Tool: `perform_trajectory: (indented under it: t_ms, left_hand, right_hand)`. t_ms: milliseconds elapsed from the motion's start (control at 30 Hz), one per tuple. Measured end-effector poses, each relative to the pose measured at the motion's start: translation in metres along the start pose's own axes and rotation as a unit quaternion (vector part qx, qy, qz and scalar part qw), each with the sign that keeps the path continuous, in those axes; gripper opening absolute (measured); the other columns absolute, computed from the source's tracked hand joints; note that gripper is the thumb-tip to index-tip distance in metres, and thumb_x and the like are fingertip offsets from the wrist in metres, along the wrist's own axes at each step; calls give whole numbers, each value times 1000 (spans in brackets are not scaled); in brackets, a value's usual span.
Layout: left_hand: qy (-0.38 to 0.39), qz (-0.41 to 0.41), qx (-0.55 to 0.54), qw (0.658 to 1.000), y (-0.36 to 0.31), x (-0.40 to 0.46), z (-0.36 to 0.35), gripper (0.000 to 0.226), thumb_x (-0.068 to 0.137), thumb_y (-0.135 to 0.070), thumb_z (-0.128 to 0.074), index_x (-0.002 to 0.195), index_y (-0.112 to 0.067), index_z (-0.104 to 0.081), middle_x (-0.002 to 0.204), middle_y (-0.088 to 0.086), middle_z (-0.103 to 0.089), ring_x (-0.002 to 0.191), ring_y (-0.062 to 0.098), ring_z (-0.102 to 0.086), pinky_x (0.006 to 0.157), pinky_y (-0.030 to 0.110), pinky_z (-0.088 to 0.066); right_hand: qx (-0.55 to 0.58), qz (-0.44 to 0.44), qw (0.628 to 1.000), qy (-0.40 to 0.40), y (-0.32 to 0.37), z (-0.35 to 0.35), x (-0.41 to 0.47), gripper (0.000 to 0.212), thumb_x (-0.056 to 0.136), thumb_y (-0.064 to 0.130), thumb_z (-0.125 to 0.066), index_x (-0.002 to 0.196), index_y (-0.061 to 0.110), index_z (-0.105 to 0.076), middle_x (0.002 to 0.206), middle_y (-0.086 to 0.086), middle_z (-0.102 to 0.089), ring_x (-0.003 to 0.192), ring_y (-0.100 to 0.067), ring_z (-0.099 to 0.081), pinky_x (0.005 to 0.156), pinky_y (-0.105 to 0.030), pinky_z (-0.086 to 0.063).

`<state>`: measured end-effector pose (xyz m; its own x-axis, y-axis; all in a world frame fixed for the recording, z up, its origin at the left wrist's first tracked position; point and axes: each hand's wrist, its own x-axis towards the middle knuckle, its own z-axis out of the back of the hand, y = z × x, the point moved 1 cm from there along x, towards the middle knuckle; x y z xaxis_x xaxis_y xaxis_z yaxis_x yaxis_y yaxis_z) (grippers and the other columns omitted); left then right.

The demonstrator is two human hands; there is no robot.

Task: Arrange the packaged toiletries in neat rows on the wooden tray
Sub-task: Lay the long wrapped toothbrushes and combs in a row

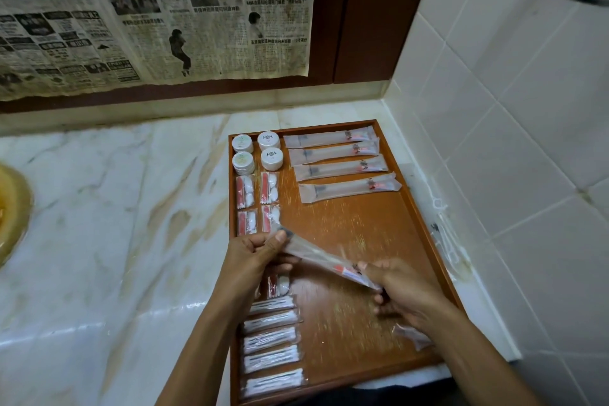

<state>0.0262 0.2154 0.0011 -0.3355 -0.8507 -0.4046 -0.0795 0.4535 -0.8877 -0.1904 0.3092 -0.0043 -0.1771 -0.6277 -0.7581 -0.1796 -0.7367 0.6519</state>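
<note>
A wooden tray [359, 227] lies on the marble counter against the tiled wall. Several long clear packets [333, 152] sit in a row at its far right. Round white tubs [257, 152] fill the far left corner, with small red-and-white packets [260, 198] below them. Along the near left edge lie several white-stick packets [272, 339]. Above the tray's middle I hold one long clear packet [324, 260] slantwise. My left hand [253, 254] pinches its upper left end. My right hand [398, 290] grips its lower right end. Another small packet [413, 336] shows under my right wrist.
The marble counter [115, 224] stretches left of the tray, with a yellowish basin [10, 208] at the far left. Newspaper [148, 10] covers the wall behind. White tiles [510, 142] rise at the right, with clear plastic items [445, 231] lying between tray and wall.
</note>
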Motion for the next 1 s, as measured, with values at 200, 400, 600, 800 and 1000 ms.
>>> perform_trajectory:
  t_ms: [200, 400, 600, 800, 1000]
  left_hand:
    - [-49, 24, -62, 997, -4, 2, -5, 34, 84, -31, -64, 94, 0, -73, 86, 26, -71, 75, 29, -71, 66, 27, -59]
    - [-60, 7, -90, 994, -6, 1, -14, 26, 91, -19, -58, 90, 4, -71, 85, 25, -71, 72, 25, -72, 60, 21, -58]
    - [-26, 10, -79, 997, -4, -1, -26, 23, 86, -18, -60, 87, 1, -71, 87, 24, -72, 82, 29, -72, 62, 23, -59]
    - [-8, 18, -49, 999, 1, -5, -32, 23, 92, -14, -56, 95, 6, -67, 88, 23, -72, 84, 31, -72, 62, 25, -60]
    - [-13, 21, -37, 999, 0, -8, -31, 22, 93, -12, -54, 94, 5, -69, 87, 23, -72, 80, 30, -72, 57, 24, -58]
  right_hand:
    - [12, 140, 989, -49, 17, 11, -7, 13, 89, 18, -66, 86, 7, -73, 71, -7, -67, 54, -15, -54, 53, -30, -50]
    - [408, 127, 904, 7, 27, 13, -8, 34, 78, 4, -64, 111, 1, -58, 110, -21, -62, 76, -18, -62, 55, -23, -53]
    - [508, 98, 854, 50, 20, -11, -11, 22, 82, 9, -64, 104, 6, -61, 105, -17, -65, 94, -24, -62, 79, -30, -51]
    - [478, 95, 871, -65, 21, -32, -11, 21, 75, -5, -69, 93, 3, -62, 90, -13, -72, 83, -20, -72, 76, -28, -59]
    - [517, 91, 849, -58, 21, -36, -9, 42, 60, -10, -73, 98, 0, -60, 86, -15, -71, 78, -21, -73, 70, -26, -60]
